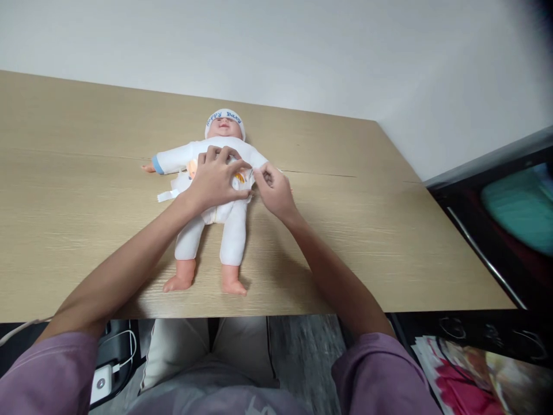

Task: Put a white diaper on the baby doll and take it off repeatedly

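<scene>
Left hand [218,180] splayed over doll [223,142], right hand [275,191] pinched, apparently on diaper [216,215] edge

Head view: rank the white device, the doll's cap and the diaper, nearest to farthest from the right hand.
1. Diaper, just left of the right hand.
2. Cap, on the doll, up and left.
3. White device, lower left, beyond the table edge.

White-clad doll [224,142] face-up, diaper [217,215] at its waist

Both bare forearms reach to the doll [234,230], the left hand [220,180] spread over its torso, the right hand [274,190] curled beside it.
</scene>
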`<state>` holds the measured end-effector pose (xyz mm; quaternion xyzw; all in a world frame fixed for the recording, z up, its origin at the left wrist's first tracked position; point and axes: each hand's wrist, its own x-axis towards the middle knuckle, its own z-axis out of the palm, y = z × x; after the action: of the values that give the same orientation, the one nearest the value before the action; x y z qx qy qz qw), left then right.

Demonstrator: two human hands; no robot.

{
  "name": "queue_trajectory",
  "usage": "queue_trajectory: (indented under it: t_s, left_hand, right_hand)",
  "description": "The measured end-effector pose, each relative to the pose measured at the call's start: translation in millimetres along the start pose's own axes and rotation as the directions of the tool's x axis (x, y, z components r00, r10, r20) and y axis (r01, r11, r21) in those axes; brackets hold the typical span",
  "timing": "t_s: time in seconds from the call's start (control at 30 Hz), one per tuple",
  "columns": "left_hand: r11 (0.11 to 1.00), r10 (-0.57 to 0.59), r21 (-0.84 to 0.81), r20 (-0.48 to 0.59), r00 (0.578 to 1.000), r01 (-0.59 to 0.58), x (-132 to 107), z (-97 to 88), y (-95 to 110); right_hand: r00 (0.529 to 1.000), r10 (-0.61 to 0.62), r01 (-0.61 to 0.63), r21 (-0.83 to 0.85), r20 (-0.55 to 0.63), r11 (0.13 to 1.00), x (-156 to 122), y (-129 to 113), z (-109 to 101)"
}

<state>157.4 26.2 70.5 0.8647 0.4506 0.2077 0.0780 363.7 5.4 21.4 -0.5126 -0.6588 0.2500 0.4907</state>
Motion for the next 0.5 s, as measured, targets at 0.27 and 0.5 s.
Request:
queue_trajectory:
  t_s: [0.27, 0.5]
  left_hand:
    - [1.000, 0.006, -0.010, -0.006, 1.000, -0.006, -0.2, 0.0, 1.9]
    - [1.000, 0.003, 0.007, -0.008, 1.000, -0.003, 0.3, 0.8, 1.3]
  right_hand:
    - [0.988, 0.155, -0.155, -0.008, -0.011, 0.988, -30.1, 33.9, -33.9]
    - [0.994, 0.088, -0.095, 0.115, 0.066, 0.989, -2.5, 4.6, 6.7]
